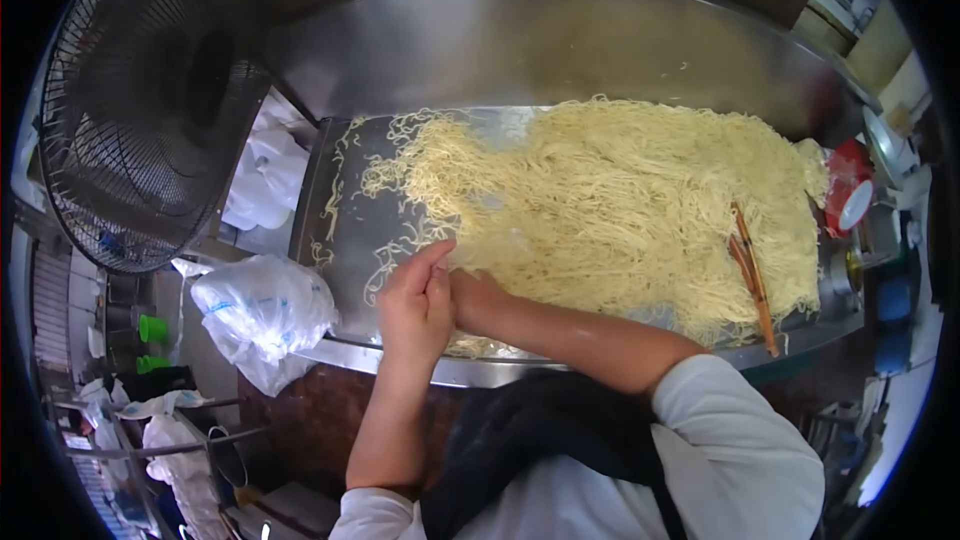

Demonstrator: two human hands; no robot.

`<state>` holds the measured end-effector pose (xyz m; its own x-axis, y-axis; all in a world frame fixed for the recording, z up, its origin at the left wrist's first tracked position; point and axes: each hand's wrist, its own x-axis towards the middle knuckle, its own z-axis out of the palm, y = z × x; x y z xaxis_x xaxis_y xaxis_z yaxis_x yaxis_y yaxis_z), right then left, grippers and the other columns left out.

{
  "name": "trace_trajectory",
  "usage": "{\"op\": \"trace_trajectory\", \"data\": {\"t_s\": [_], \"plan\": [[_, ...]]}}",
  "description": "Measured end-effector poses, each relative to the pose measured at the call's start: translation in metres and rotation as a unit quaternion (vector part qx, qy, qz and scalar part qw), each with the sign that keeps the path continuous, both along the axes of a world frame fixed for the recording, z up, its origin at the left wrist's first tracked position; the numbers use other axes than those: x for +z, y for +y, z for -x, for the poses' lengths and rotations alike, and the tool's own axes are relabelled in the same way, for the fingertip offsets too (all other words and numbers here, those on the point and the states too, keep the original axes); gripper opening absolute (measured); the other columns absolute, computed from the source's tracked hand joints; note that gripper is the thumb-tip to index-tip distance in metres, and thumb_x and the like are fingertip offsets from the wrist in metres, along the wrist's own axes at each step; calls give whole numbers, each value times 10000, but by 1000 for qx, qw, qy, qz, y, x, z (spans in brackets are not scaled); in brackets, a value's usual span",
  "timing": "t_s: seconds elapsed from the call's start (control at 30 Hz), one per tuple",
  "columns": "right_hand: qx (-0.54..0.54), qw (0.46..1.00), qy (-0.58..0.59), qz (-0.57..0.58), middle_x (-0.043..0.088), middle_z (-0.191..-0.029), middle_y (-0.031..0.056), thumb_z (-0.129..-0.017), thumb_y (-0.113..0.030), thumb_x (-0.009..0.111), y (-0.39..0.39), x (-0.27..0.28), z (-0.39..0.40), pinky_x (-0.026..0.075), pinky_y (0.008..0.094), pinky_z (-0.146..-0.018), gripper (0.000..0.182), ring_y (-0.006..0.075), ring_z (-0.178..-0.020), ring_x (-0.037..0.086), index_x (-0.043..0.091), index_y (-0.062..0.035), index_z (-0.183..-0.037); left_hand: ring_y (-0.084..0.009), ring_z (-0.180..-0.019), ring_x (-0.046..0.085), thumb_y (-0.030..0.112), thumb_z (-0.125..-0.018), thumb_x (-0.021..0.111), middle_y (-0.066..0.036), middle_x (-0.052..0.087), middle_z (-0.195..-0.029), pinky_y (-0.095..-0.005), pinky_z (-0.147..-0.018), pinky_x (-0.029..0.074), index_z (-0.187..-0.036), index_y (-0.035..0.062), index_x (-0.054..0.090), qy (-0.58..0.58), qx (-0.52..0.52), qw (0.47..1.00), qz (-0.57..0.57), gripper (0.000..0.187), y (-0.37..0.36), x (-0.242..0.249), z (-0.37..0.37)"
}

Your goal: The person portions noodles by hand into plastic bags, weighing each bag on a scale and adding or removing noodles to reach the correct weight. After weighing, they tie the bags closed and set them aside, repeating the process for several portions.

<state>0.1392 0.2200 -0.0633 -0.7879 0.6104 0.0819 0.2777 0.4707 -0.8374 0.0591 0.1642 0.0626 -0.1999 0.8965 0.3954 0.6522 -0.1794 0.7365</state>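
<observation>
dark wire-caged fan (205, 75) at upper left, crumpled plastic bag (262, 305), green objects (152, 328) farther left, red object (848, 172) at right

Right hand (478, 301), fingers mostly hidden

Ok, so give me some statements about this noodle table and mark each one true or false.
1. Pale noodles cover much of the metal table. True.
2. The wooden sticks lie at the left end of the table. False: they lie on the noodles, toward the right end.
3. The left hand and right hand are close together. True.
4. The fan is at the picture's right edge. False: it is at the upper left.
5. A plastic bag is left of both hands. True.
</observation>
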Motion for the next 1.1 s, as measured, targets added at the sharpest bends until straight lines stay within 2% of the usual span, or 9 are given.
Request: {"op": "trace_trajectory", "data": {"t_s": [0.07, 0.17, 0.3, 0.5, 0.67, 0.77, 0.9, 0.97, 1.1], "plan": [[110, 989, 42, -83, 657, -912, 157, -736, -87, 601, 11, -139, 51, 498, 416, -761, 258, 315, -863, 639, 651, -46, -986, -171, -811, 637, 25, -907, 529, -102, 686, -891, -282, -748, 491, -1021, 10, 666, 20, -38, 999, 14, 178, 0, -6, 8], [192, 925, -321, -61, 668, -888, 150, -718, -137, 641, 8, 44, 17, 502, 394, -761, 231, 305, -844, 646, 677, -37, -923, -174, -650, 623, 53, -889, 534, -94, 654, -770, -315, -593, 494, -1037, 44, 655, -65, -5, 998, 18, 192, -6, -40, 41], [39, 988, -63, 137, 654, -983, 191, -752, -306, 708, 35, 98, -33, 498, 359, -811, 424, 324, -935, 624, 643, 8, -1030, -44, -468, 452, 103, -954, 487, 20, 507, -615, -204, -444, 359, -1093, 20, 605, -347, 78, 927, 117, 200, -34, -48, 68], [-144, 958, -100, -229, 588, -1127, 213, -655, -373, 769, -20, 26, -62, 318, 493, -1048, 751, 360, -1068, 564, 505, -18, -1262, -21, -442, 338, 77, -944, 481, 59, 435, -578, -179, -412, 274, -1093, 24, 586, -444, 61, 887, 111, 189, -44, -33, 62], [-157, 955, -211, -134, 617, -1075, 171, -645, -290, 727, -20, -6, -92, 305, 505, -1033, 541, 323, -1058, 575, 590, -59, -1114, -8, -461, 287, 69, -892, 539, 67, 407, -603, -177, -407, 208, -1102, 32, 584, -564, 86, 819, 62, 218, -43, -12, 65], [-133, 969, -201, -54, 638, -942, 147, -624, -225, 713, -13, 36, -94, 422, 460, -907, 413, 340, -950, 598, 629, -85, -1003, -5, -507, 373, 65, -837, 590, 35, 518, -670, -165, -434, 270, -1107, 36, 589, -416, -41, 897, 146, 272, -47, -18, 86], [-23, 998, -39, -35, 634, -874, 171, -634, -191, 699, -20, 90, -68, 496, 399, -714, 362, 361, -848, 610, 628, -91, -975, -61, -590, 518, 72, -763, 653, -23, 630, -779, -198, -521, 404, -1098, 26, 593, -382, -197, 866, 255, 343, -45, -16, 24], [-34, 998, -39, -28, 640, -886, 166, -653, -199, 692, -20, 91, -66, 495, 402, -730, 367, 347, -853, 615, 624, -85, -995, -130, -694, 607, 103, -704, 715, -71, 672, -844, -261, -648, 480, -1047, 11, 609, 38, -92, 976, 191, 371, -35, -46, 16], [19, 994, -97, 46, 658, -916, 147, -688, -208, 686, -7, 63, -94, 489, 408, -751, 357, 318, -875, 629, 621, -52, -1002, -234, -770, 665, 131, -695, 719, -129, 676, -840, -323, -709, 492, -955, 28, 649, -41, -70, 970, 229, 288, -40, -57, 40]]}}
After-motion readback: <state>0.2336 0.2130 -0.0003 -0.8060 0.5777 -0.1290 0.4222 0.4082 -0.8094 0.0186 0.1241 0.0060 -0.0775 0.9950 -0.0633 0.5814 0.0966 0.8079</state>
